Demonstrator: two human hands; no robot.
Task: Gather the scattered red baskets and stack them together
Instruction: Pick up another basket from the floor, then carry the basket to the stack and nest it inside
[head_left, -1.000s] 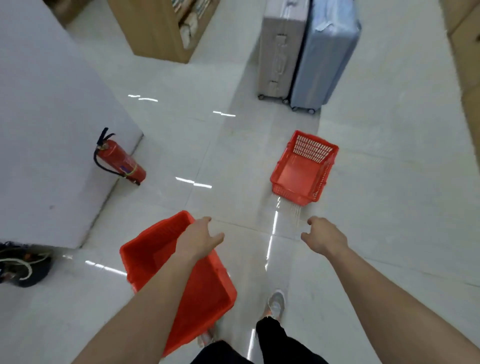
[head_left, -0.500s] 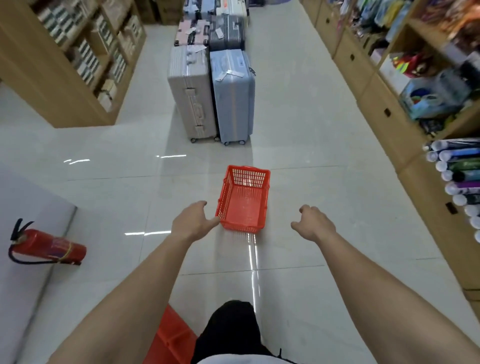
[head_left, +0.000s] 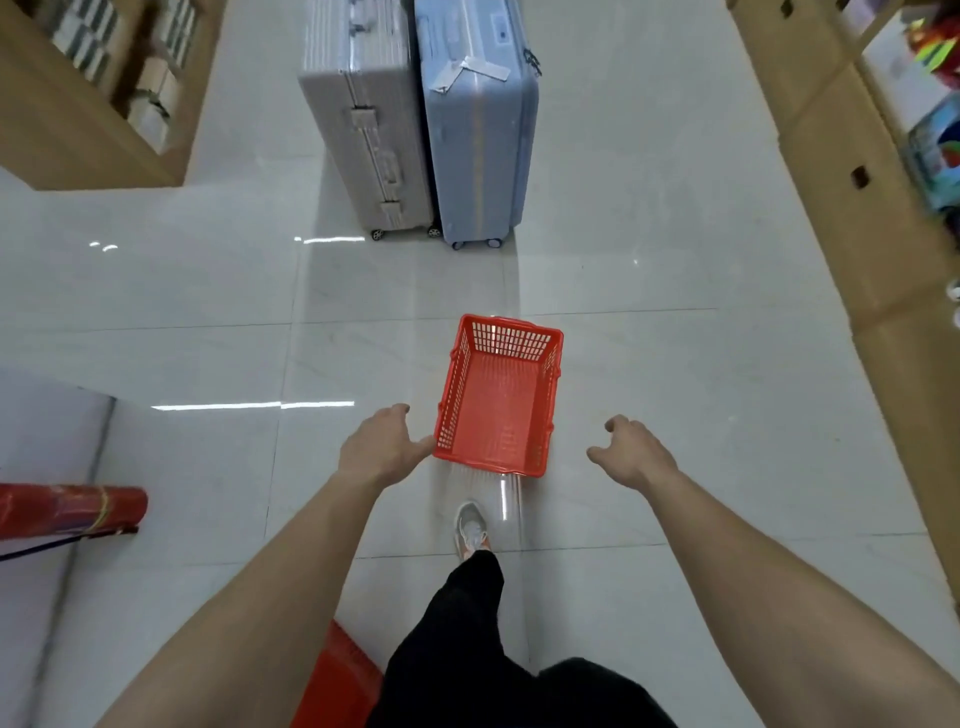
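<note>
A red mesh basket (head_left: 498, 410) stands upright and empty on the white tiled floor, straight ahead. My left hand (head_left: 382, 447) is stretched out beside the basket's near left corner, fingers apart, holding nothing; whether a fingertip touches the rim is unclear. My right hand (head_left: 628, 452) hovers a short way to the right of the basket, fingers curled loosely, empty. A corner of a second red basket (head_left: 337, 680) shows at the bottom edge, behind my left arm and beside my leg.
Two upright suitcases, grey (head_left: 366, 119) and light blue (head_left: 475, 124), stand beyond the basket. A red fire extinguisher (head_left: 67, 509) lies at the left by a white block. Wooden shelving runs along the right (head_left: 852, 171) and the far left (head_left: 88, 93). My shoe (head_left: 470, 530) is just before the basket.
I have walked away from the first basket towards the far one, which now sits much nearer between my hands. The first basket has dropped to the bottom edge of view.
</note>
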